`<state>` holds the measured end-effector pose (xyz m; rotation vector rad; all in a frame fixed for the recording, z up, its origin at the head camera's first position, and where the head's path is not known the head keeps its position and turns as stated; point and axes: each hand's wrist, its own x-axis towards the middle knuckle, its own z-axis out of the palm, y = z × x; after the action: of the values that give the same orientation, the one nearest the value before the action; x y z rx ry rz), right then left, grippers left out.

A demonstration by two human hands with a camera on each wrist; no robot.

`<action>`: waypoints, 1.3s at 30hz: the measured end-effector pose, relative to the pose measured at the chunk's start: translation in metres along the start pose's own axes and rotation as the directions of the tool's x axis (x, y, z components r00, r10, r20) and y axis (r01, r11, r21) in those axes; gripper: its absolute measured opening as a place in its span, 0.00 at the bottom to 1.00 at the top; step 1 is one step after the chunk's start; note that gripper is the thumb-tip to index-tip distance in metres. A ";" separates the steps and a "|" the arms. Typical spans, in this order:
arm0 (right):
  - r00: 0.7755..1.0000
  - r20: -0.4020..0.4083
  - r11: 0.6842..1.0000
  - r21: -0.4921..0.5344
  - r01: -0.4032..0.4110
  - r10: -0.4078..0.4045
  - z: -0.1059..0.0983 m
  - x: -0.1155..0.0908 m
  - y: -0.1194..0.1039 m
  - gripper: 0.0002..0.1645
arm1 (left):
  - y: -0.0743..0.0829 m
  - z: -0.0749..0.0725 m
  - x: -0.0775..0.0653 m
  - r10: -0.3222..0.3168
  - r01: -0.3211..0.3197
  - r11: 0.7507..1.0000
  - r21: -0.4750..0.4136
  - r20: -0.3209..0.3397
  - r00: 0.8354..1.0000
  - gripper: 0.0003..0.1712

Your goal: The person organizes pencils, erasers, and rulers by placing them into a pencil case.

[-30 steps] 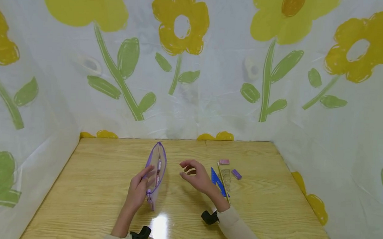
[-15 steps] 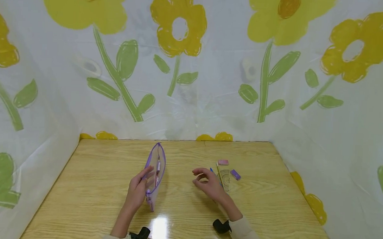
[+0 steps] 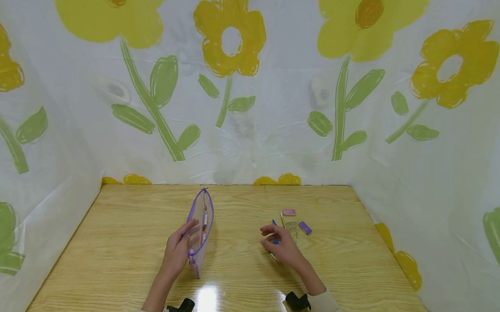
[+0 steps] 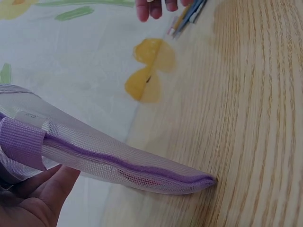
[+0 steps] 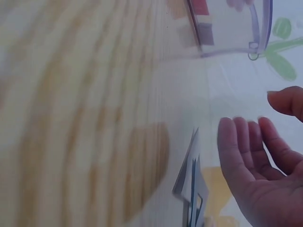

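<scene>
In the head view my left hand (image 3: 175, 253) grips the side of a see-through mesh pencil case (image 3: 201, 205) with purple edging. The case stands tipped on its edge, its mouth parted toward the right, and small labelled items (image 3: 205, 219) show inside. The left wrist view shows its purple zip seam (image 4: 118, 161) running down to the table. My right hand (image 3: 286, 245) hovers with curved fingers over a blue set square (image 3: 276, 242), partly covering it, and holds nothing. Beside that hand lie a yellow pencil (image 3: 282, 220) and a clear protractor (image 3: 291, 227).
A pink eraser (image 3: 289, 212) and a purple eraser (image 3: 305, 228) lie just beyond the protractor on the wooden table (image 3: 135, 234). White flower-printed sheeting (image 3: 271, 143) walls the table at the back and both sides.
My right hand has moved right, away from the pencil case, to above the blue set square. The left hand keeps its hold on the pencil case.
</scene>
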<state>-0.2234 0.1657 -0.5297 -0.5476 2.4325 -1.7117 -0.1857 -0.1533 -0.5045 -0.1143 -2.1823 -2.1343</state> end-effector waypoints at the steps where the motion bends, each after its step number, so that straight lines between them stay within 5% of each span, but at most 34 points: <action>1: 1.000 0.007 1.000 -0.006 -0.001 0.001 -0.001 -0.002 0.001 0.21 | 0.000 0.000 0.000 0.000 0.000 1.000 -0.002 -0.001 1.000 0.31; 13: 1.000 0.024 0.997 -0.077 0.003 -0.001 -0.017 -0.021 0.004 0.21 | 0.003 -0.002 -0.002 0.011 -0.011 1.000 0.006 0.014 1.000 0.30; 29: 0.991 -0.122 0.979 -0.186 -0.085 0.062 -0.031 -0.024 0.013 0.21 | 0.001 -0.001 -0.003 0.002 -0.002 1.000 0.002 0.005 1.000 0.30; 39: 0.979 -0.175 0.947 -0.283 -0.153 0.106 -0.025 -0.019 0.013 0.31 | 0.002 0.000 -0.003 0.003 -0.003 1.000 0.011 0.009 1.000 0.30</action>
<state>-0.2164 0.1988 -0.5353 -0.2787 2.7893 -1.3984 -0.1822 -0.1533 -0.5029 -0.1257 -2.1973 -2.1237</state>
